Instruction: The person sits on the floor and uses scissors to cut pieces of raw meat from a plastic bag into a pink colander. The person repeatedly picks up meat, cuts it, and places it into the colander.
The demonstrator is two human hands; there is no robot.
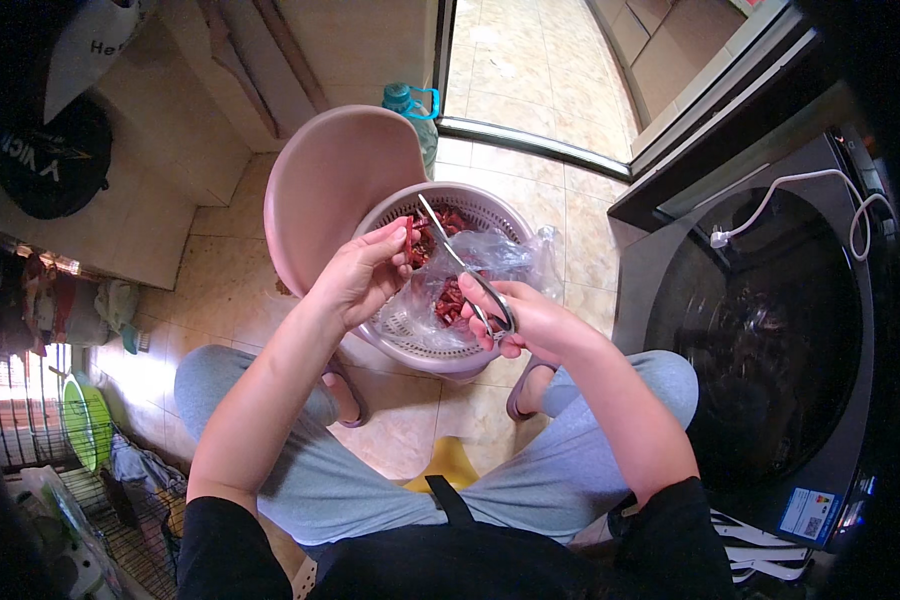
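Observation:
My left hand (371, 270) pinches a dried red chili pepper (409, 238) upright between thumb and fingertips. In my right hand (521, 319) is a pair of metal scissors (456, 259), its blades pointing up and left, close to the chili. Both hands are above a pale pink plastic basket (521, 214) with a slotted wall. Inside it lie dried red chilies (450, 217) and a clear plastic bag (487, 251), which holds cut red chili pieces (450, 300).
Behind the basket stands a pink plastic chair (345, 157), with a blue-capped water bottle (420, 124) beyond. A dark front-loading appliance (750, 315) with a white power plug (720, 238) is at right. A wire rack (112, 510) stands at lower left. A yellow stool (446, 465) shows between my legs.

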